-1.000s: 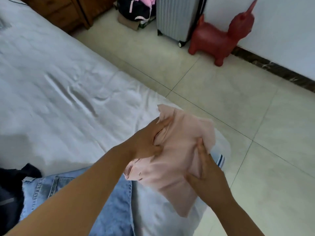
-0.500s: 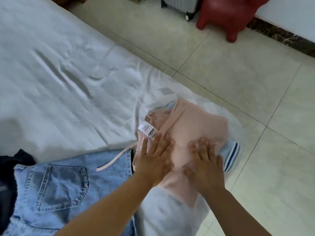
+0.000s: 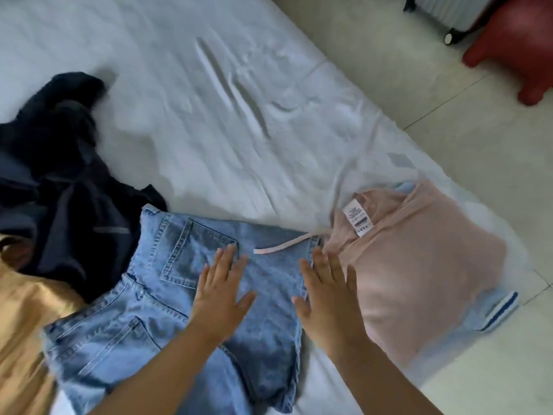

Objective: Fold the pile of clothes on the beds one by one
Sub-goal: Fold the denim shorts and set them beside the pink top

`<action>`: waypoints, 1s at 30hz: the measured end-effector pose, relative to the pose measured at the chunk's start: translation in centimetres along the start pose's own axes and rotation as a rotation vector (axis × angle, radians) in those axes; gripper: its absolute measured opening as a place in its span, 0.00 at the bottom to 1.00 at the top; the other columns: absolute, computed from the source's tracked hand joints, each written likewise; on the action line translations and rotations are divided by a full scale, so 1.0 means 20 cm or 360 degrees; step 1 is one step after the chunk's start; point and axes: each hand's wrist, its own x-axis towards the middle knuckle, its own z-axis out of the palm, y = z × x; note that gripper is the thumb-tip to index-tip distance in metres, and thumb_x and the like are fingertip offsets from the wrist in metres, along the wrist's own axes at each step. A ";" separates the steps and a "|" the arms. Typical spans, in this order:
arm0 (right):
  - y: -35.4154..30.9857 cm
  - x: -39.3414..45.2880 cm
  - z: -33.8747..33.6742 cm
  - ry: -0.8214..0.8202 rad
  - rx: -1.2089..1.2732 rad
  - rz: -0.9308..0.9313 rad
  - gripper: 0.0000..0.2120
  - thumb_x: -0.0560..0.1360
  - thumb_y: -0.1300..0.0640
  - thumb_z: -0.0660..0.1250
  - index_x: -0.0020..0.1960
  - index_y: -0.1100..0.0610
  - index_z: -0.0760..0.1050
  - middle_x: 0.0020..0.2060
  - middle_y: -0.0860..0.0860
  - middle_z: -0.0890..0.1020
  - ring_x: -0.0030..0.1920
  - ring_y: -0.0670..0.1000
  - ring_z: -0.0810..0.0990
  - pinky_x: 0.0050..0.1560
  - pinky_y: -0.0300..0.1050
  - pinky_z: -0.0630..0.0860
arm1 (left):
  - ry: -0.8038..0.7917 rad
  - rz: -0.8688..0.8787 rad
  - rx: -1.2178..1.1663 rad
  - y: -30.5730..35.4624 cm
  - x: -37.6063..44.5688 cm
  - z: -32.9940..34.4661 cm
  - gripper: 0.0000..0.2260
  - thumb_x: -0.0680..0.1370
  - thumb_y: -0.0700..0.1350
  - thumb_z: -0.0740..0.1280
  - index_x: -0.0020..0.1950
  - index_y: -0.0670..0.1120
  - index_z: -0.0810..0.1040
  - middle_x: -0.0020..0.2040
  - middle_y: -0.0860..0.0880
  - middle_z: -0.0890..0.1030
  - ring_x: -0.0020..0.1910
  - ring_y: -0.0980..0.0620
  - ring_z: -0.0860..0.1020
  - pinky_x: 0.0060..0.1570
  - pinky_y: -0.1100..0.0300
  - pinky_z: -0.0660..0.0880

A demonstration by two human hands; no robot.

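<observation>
A folded pink garment (image 3: 419, 265) with a white label lies at the bed's right corner, on top of a light blue piece with dark blue stripes (image 3: 496, 310). Its pink drawstring (image 3: 281, 245) trails left onto blue denim jeans (image 3: 143, 333) spread flat in front of me. My left hand (image 3: 221, 295) hovers or rests flat over the jeans, fingers spread. My right hand (image 3: 329, 298), also flat with fingers apart, is over the jeans' right edge beside the pink garment. Neither hand holds anything.
A crumpled dark navy garment (image 3: 59, 181) and a tan garment (image 3: 21, 324) lie at the left. The white bedsheet (image 3: 209, 100) stretches behind. On the tiled floor (image 3: 449, 100) at the top right stand a red toy animal (image 3: 514, 52) and a suitcase wheel (image 3: 449, 38).
Both hands have left the folded pink garment and moved left over the denim jeans. The view has swung left, bringing the navy and tan garments into sight.
</observation>
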 end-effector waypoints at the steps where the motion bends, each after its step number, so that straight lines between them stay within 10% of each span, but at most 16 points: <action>1: -0.07 0.01 0.03 -0.0049 -0.0042 -0.0062 0.30 0.80 0.45 0.53 0.77 0.50 0.46 0.77 0.51 0.40 0.76 0.55 0.36 0.73 0.58 0.38 | 0.0002 -0.0095 -0.0008 -0.11 -0.07 -0.01 0.31 0.80 0.59 0.56 0.77 0.53 0.44 0.75 0.52 0.33 0.72 0.54 0.30 0.72 0.56 0.35; 10: -0.72 0.17 0.20 -0.0236 -0.0261 -0.0559 0.29 0.81 0.46 0.53 0.77 0.52 0.48 0.77 0.53 0.41 0.76 0.57 0.37 0.74 0.58 0.37 | 0.0120 -0.0605 -0.0232 -0.73 -0.49 -0.05 0.30 0.80 0.56 0.59 0.78 0.52 0.49 0.78 0.51 0.41 0.77 0.52 0.38 0.73 0.56 0.42; 16: -1.08 0.50 0.31 -0.0205 -0.0440 -0.0915 0.25 0.80 0.46 0.56 0.74 0.54 0.57 0.77 0.54 0.52 0.76 0.54 0.51 0.72 0.53 0.53 | 0.0024 -0.0986 -0.0281 -1.03 -0.61 0.10 0.31 0.80 0.59 0.54 0.78 0.54 0.44 0.77 0.51 0.34 0.76 0.51 0.37 0.74 0.54 0.41; 21: -1.17 0.80 0.42 -0.0313 -0.0840 -0.0988 0.30 0.79 0.42 0.56 0.77 0.50 0.52 0.78 0.51 0.45 0.76 0.58 0.39 0.74 0.59 0.43 | -0.0076 -0.1006 -0.0234 -1.14 -0.62 0.25 0.33 0.79 0.65 0.49 0.77 0.56 0.37 0.69 0.55 0.23 0.76 0.54 0.39 0.74 0.49 0.39; 30: -1.37 1.06 0.43 -0.0237 -0.1290 -0.0913 0.35 0.64 0.27 0.63 0.64 0.46 0.64 0.70 0.48 0.64 0.68 0.57 0.59 0.59 0.53 0.60 | -0.0114 -0.1042 -0.0496 -1.34 -0.49 0.15 0.34 0.65 0.70 0.68 0.65 0.59 0.62 0.78 0.50 0.40 0.71 0.47 0.62 0.63 0.50 0.66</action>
